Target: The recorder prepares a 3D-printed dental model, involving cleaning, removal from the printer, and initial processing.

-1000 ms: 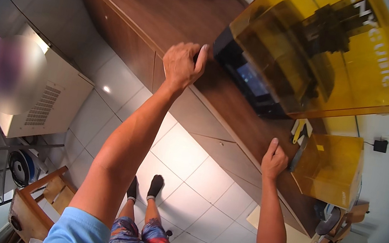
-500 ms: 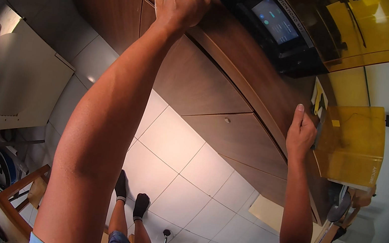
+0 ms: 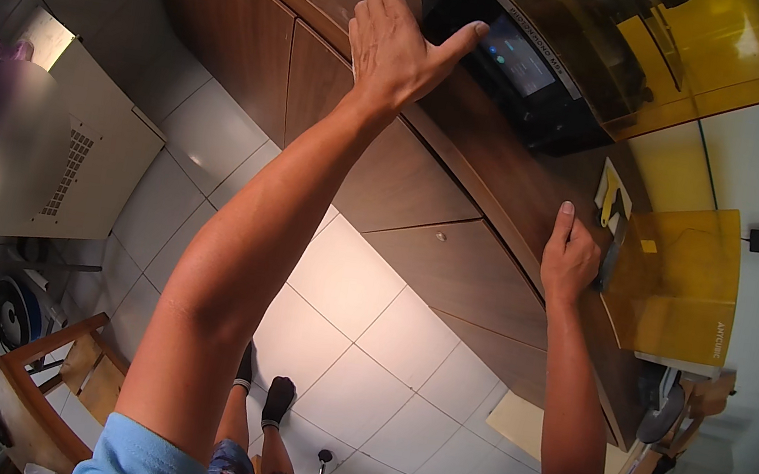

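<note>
My left hand (image 3: 392, 57) is stretched out over the front edge of the brown wooden cabinet top (image 3: 496, 181), thumb spread wide from the fingers, nothing visible in it. Its thumb points at the small lit screen (image 3: 521, 57) of a black resin 3D printer (image 3: 463, 4). My right hand (image 3: 572, 261) is closed with the thumb up, farther right by the cabinet edge; whatever its fingers hold, if anything, is hidden. Just beyond it lie a yellow-handled scraper (image 3: 611, 198) and a translucent yellow cover (image 3: 677, 282). The printer's yellow hood (image 3: 739, 65) is at the upper right.
Cabinet doors (image 3: 224, 27) with small round knobs face a white tiled floor (image 3: 342, 290). A pale boxy appliance (image 3: 86, 164) stands at the left. Below it are a wooden chair (image 3: 47, 393) and a dark wheel (image 3: 14, 315). A chair base (image 3: 323, 469) is near my feet.
My left hand has opened from a closed grip, its thumb swinging out toward the printer's screen, and it sits slightly lower and farther right. My right hand stays closed in nearly the same place.
</note>
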The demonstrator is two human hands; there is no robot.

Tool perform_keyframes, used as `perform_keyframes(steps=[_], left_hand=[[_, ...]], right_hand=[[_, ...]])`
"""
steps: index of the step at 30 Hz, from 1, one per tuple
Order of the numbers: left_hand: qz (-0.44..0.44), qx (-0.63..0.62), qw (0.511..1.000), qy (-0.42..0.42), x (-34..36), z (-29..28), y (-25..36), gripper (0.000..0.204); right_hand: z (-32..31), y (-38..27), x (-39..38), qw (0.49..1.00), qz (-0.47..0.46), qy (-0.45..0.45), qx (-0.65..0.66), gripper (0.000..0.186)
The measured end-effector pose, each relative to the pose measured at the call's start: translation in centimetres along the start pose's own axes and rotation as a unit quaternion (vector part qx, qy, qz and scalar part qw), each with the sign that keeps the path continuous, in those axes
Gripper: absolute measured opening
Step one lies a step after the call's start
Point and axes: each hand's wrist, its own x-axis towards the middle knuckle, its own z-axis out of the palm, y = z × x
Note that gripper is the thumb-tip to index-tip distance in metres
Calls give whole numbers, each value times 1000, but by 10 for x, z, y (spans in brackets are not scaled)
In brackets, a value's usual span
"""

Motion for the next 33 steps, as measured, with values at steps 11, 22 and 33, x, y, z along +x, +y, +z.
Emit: perform_keyframes(steps=[11,22,33], left_hand=[[129,29,991,-34,6,16,1,118],[93,44,994,-40,5,15,3,120],[88,39,995,10,0,20,2,49]], right_hand=[[0,-1,1,1000,-16,11,-10,60],[7,2,0,999,-24,23,-20,61],[3,3,1,1000,-22,16,-9,61]])
